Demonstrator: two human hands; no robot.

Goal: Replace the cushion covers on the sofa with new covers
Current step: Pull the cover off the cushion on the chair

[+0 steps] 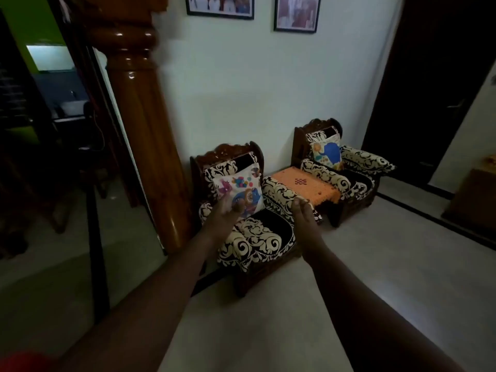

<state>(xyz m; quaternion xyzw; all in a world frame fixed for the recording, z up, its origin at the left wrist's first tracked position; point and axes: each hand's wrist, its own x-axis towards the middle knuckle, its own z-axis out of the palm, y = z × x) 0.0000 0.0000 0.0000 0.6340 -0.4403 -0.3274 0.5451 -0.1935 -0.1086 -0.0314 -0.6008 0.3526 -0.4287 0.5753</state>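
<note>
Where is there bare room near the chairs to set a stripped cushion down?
The orange-clothed table between the two armchairs looks bare on top. The front of the near armchair's seat, below its printed cushion, is free too. The pale floor in front of both chairs is open. The far armchair is tighter: its cushion sits between fat armrests.
</note>
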